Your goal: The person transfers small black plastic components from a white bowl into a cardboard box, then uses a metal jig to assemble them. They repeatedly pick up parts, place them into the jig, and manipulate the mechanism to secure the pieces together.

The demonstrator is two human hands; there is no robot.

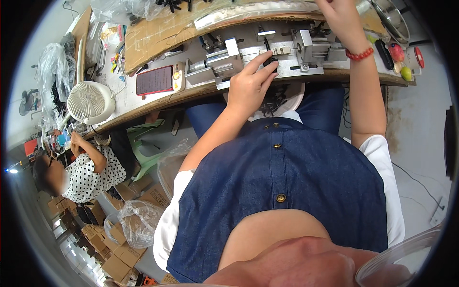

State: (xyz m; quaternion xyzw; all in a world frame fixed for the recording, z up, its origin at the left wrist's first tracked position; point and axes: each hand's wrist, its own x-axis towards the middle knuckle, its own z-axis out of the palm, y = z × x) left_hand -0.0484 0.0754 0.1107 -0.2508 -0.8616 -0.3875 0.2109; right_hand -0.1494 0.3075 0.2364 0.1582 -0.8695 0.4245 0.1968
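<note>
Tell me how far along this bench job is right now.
Done: cannot tell; no finished pile is clearly visible. In hand: the left hand presses a small black part at the metal jig, while the right hand reaches to the far side of the bench. Left: black parts fill the white bowl on the lap.

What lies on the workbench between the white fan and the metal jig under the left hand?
In the head view, a phone with a red screen lies between the white fan and the metal jig where the left hand rests.

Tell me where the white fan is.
In the head view, the white fan sits at the left end of the workbench, left of the phone and far from the left hand.
</note>
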